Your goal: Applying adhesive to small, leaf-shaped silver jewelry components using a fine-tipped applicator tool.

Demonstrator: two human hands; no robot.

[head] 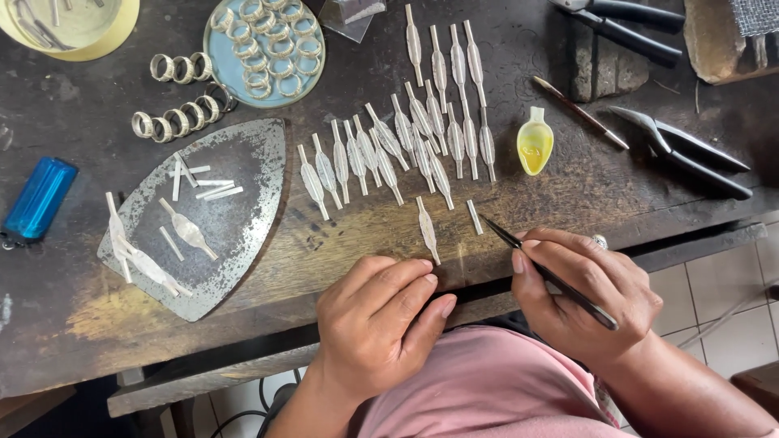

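My right hand grips dark tweezers like a pen, their tips pointing up-left toward a short silver strip on the wooden bench. My left hand rests at the bench's front edge, fingers curled loosely, holding nothing. Its fingertips lie just below a single leaf-shaped silver piece. Behind that lie several rows of the same flat silver pieces.
A worn triangular metal plate at left carries silver strips and pieces. Silver rings fill a round blue dish, and more rings lie beside it. A blue lighter, a yellow spoon, a brush and pliers lie around.
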